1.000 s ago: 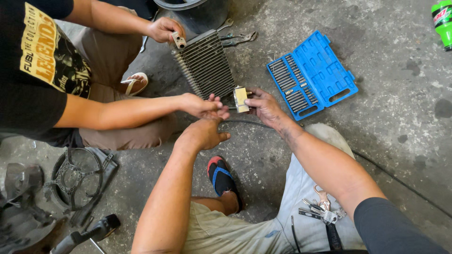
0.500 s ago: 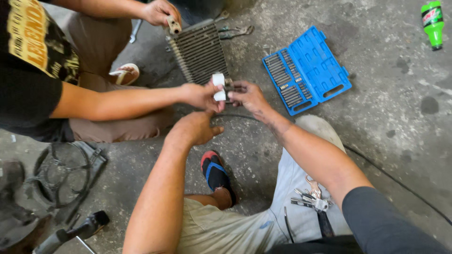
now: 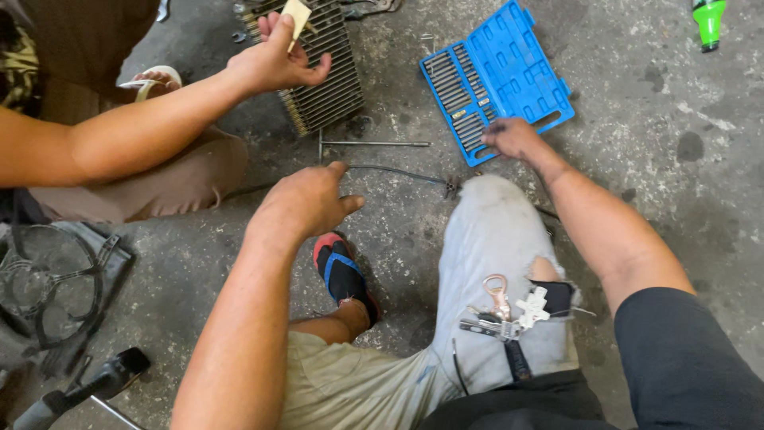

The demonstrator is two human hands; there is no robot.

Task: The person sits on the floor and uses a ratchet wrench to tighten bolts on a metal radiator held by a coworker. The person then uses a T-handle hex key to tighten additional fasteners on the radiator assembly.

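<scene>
Both our hands have left the finned radiator point(image 3: 318, 72): right hand point(image 3: 513, 137) rests loosely curled on the blue bit case point(image 3: 497, 76), left hand point(image 3: 306, 199) empty, half-curled.

Bare concrete between blue tool case point(image 3: 497, 76) and finned radiator core point(image 3: 322, 76), thin rod point(image 3: 374, 144) across.

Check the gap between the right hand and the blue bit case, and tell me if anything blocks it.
Nothing visible does. The right hand already rests at the near edge of the open blue bit case on the concrete floor, fingers by the rows of bits. The left hand hovers apart, above a thin cable.
</scene>
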